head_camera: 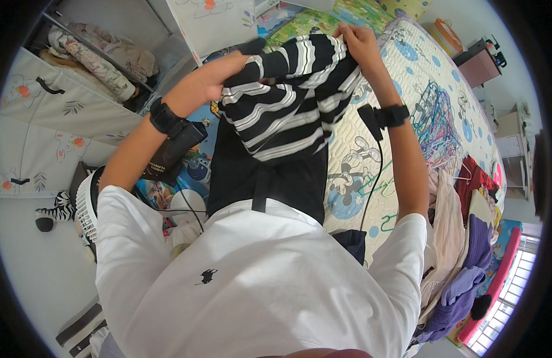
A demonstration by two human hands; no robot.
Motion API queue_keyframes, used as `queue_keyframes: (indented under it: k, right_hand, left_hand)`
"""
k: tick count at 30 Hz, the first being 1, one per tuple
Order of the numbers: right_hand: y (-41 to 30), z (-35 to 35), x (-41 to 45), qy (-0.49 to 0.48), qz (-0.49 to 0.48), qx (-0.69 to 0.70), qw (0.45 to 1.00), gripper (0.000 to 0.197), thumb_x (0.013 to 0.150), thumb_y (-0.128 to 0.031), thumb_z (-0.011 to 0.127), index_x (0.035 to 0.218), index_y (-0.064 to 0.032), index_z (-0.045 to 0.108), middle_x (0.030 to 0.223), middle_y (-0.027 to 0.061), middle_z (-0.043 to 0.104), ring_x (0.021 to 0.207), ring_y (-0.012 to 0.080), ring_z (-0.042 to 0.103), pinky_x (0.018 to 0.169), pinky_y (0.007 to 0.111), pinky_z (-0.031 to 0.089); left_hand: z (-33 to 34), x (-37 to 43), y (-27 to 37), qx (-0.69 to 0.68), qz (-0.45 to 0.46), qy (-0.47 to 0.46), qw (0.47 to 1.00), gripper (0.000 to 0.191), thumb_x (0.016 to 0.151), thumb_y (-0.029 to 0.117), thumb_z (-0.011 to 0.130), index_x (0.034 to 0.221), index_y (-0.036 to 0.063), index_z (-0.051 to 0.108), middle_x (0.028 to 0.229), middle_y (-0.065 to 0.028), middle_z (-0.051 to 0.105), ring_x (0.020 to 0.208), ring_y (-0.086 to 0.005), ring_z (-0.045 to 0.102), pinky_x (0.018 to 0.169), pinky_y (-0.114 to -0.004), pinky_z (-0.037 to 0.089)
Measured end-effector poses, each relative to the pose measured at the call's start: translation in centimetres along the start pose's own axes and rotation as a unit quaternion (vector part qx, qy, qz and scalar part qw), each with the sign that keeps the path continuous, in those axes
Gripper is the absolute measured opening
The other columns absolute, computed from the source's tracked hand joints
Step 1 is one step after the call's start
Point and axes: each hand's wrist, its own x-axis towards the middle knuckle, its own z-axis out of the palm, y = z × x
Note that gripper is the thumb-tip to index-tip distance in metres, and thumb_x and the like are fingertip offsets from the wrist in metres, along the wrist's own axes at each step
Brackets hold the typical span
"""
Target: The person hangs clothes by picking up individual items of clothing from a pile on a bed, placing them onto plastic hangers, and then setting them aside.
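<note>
A black garment with white and grey stripes (285, 121) hangs in the air before me, over my black trousers (267, 179). My right hand (358, 42) pinches its upper right corner between thumb and fingers. At the garment's left side, my left hand (233, 67) reaches into or behind the cloth, which covers the fingers. A little skin shows through a gap in the folds. The lower part of the cloth is slightly blurred. Each wrist wears a black strap with a device and a cable.
On my right is a bed with a cartoon-print quilted cover (347, 179), bearing a heap of plastic hangers (437, 125) and piled clothes (459, 259). Left stands an open white wardrobe (74, 107) with folded bedding (97, 62) inside. A dark cap (162, 163) lies by my left arm.
</note>
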Motion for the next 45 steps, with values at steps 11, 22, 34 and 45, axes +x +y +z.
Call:
queue_keyframes:
  k: [11,22,34,45]
  right_hand:
    - [-8.2,1.1,-6.7,0.06,-0.271,0.035,0.96,0.046,0.082,-0.027,0.074,0.12,-0.0046,0.061,0.118,0.0134,0.06,0.114,0.0321,0.056,0.097,0.04,0.042]
    - [-8.9,-1.0,-12.3,-0.055,-0.202,0.055,0.976,0.042,0.07,-0.001,0.069,0.111,-0.0043,0.062,0.089,0.0204,0.065,0.085,0.0403,0.062,0.069,0.046,0.048]
    - [14.2,-12.9,-17.1,0.277,0.085,-0.008,0.957,0.017,0.093,-0.014,0.063,0.099,0.0004,0.069,0.088,0.0096,0.072,0.082,0.017,0.07,0.074,0.029,0.054]
    - [37.8,-19.7,-18.8,0.251,0.336,-0.334,0.844,0.045,0.082,-0.029,0.066,0.112,0.0028,0.059,0.106,0.024,0.065,0.101,0.0357,0.064,0.085,0.042,0.052]
  left_hand:
    - [1.7,-0.9,1.7,-0.019,-0.017,-0.185,0.982,0.034,0.1,0.027,0.042,0.098,-0.0008,0.062,0.088,-0.0191,0.069,0.074,-0.0273,0.069,0.07,-0.034,0.058]
    - [3.3,0.2,3.9,0.145,0.051,0.085,0.984,0.025,0.097,0.024,0.058,0.113,0.0065,0.065,0.105,-0.0042,0.068,0.097,-0.0152,0.066,0.086,-0.03,0.053]
    - [-2.8,-2.9,14.5,0.011,0.441,0.192,0.877,0.037,0.096,0.017,0.054,0.13,0.0019,0.054,0.132,-0.0117,0.055,0.121,-0.0233,0.054,0.105,-0.037,0.043]
    - [-8.6,-12.2,13.0,0.651,0.515,0.453,0.323,0.055,0.094,0.019,0.059,0.142,0.0041,0.039,0.151,-0.0119,0.032,0.134,-0.0224,0.039,0.112,-0.034,0.034]
